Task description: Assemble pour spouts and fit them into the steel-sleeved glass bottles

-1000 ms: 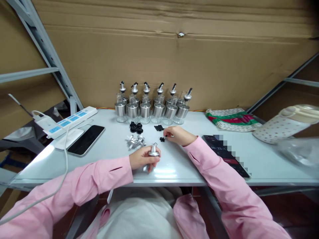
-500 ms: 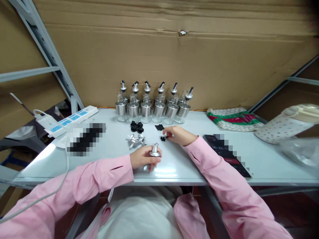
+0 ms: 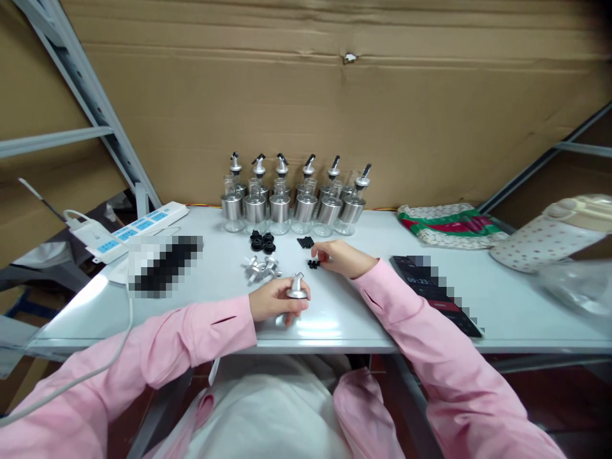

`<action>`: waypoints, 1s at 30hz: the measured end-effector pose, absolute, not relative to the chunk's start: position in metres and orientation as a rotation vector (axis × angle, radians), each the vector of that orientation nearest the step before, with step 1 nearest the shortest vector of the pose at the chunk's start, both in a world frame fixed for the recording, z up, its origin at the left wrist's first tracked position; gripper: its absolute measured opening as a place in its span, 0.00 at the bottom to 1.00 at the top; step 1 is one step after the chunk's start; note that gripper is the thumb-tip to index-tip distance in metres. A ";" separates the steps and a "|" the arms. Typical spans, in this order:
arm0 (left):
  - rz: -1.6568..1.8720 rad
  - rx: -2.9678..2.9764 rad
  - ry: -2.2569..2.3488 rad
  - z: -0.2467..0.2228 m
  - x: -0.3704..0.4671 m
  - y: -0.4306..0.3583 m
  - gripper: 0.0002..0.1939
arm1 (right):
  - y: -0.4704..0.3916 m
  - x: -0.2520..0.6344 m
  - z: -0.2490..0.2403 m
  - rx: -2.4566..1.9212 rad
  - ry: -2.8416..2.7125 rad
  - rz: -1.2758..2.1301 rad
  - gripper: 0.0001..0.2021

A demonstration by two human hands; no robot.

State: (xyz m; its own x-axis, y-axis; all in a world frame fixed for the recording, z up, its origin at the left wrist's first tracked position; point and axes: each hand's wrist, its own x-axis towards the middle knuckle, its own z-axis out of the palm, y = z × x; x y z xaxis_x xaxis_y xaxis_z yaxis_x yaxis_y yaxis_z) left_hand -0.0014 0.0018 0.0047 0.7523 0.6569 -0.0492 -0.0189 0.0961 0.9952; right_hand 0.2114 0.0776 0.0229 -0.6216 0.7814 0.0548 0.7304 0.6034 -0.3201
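Observation:
My left hand [image 3: 280,301] is closed round a silver pourer top [image 3: 297,287], held upright above the table's front part. My right hand [image 3: 342,256] reaches down with bent fingers at a small group of tiny black parts [image 3: 313,264]; whether its fingertips pinch one is too small to tell. Just behind those fingers lie short black strips [image 3: 305,242]. Left of them are several black ring-shaped stoppers [image 3: 262,243], and nearer me a pile of loose silver pourer pieces [image 3: 261,269].
Glass bottles with steel sleeves [image 3: 280,209] stand in two rows at the back, the rear ones with pourers. A power strip [image 3: 138,231] lies left. A phone [image 3: 437,296], patterned cloth [image 3: 447,225] and dotted container [image 3: 549,236] are right.
The view has shifted slightly. My right fingers have moved very little at the tiny black parts, and my left hand still holds the silver top.

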 end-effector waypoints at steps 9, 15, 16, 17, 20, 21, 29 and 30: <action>0.528 1.410 0.583 0.006 -0.001 0.002 0.26 | 0.074 0.205 0.021 -1.282 -2.632 0.394 0.19; 0.533 1.409 0.578 0.004 -0.001 0.002 0.26 | 0.073 0.209 0.024 -1.161 -2.646 0.498 0.24; 0.533 1.409 0.578 0.004 -0.001 0.003 0.26 | 0.073 0.209 0.024 -1.134 -2.653 0.511 0.23; 0.532 1.409 0.578 0.004 -0.001 0.003 0.26 | 0.072 0.208 0.024 -1.115 -2.659 0.515 0.22; 0.538 1.403 0.583 0.005 -0.001 0.002 0.26 | 0.072 0.207 0.023 -1.093 -2.667 0.506 0.18; 0.538 1.401 0.587 0.005 -0.001 0.002 0.26 | 0.072 0.206 0.023 -1.084 -2.671 0.509 0.18; 0.541 1.392 0.605 0.005 0.000 0.001 0.26 | 0.069 0.205 0.025 -1.036 -2.692 0.541 0.14; 0.539 1.392 0.605 0.006 0.000 0.001 0.26 | 0.069 0.205 0.025 -1.042 -2.696 0.536 0.13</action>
State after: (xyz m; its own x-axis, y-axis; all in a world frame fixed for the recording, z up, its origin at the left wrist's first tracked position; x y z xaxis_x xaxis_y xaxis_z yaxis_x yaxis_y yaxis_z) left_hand 0.0000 0.0010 0.0057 0.7367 0.6721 -0.0747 0.0037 0.1065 0.9943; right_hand 0.2049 0.0688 0.0255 -0.7309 0.6801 0.0564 0.6069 0.6855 -0.4022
